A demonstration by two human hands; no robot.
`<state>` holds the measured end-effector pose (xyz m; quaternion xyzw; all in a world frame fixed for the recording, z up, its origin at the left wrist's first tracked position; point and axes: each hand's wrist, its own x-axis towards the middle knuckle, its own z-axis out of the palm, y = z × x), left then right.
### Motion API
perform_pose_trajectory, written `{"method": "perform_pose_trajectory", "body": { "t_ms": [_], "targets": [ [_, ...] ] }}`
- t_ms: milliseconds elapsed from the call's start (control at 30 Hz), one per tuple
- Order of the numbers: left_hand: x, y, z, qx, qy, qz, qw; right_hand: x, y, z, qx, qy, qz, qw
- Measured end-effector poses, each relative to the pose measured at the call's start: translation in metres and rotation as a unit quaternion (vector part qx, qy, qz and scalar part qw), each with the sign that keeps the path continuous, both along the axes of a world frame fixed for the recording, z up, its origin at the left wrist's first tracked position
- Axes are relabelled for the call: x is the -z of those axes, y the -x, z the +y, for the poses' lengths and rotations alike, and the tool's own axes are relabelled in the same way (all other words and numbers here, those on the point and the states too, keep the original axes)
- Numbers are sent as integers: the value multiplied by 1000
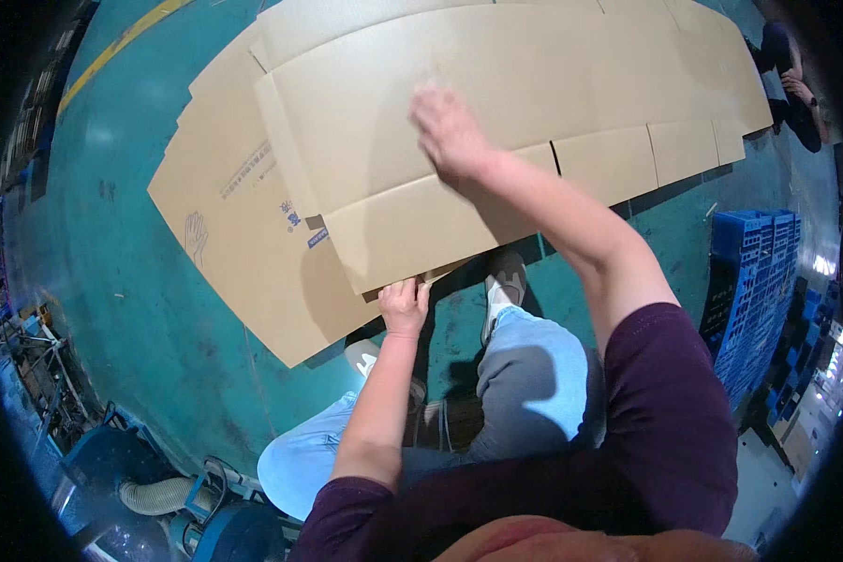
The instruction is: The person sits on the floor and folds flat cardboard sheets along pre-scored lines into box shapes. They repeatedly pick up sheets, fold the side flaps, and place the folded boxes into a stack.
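A large flattened cardboard box (525, 89) with creased, slotted flaps lies across the upper middle of the view. Under its left side, a second cardboard sheet (225, 234) with blue print and a hand outline juts out. At the near edge of the top cardboard, my left hand (403, 306) is closed on the border near a corner; its fingertips are partly hidden. My right hand (450, 131) is over the middle of the top cardboard, somewhat blurred, fingers stretched out and holding nothing. Whether its palm touches the surface I cannot tell.
The cardboard rests on a green floor (122, 281) with a yellow line (112, 56). Blue plastic pallets (754, 290) stand at the right. A machine with a ribbed hose (155, 496) is at the lower left. Another person (791, 84) sits or crouches at the far right.
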<state>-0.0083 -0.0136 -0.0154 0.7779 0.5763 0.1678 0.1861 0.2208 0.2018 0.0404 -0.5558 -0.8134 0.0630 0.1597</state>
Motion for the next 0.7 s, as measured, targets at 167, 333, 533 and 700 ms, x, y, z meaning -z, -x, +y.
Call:
{"method": "perform_pose_trajectory", "body": {
  "t_ms": [167, 333, 533, 700],
  "targets": [
    [6, 7, 0, -3, -32, -5, 999, -32, 41, -132, -231, 169, 81, 955],
    [3, -2, 4, 8, -50, 5, 999, -17, 40, -148, -45, 91, -44, 994],
    [-9, -2, 14, 28, -59, -25, 998, -85, 20, -157, -24, -8, 119, 993],
    [-6, 3, 16, 46, -80, -22, 995, -156, -59, -188, 174, -70, 392, 900]
  ]
}}
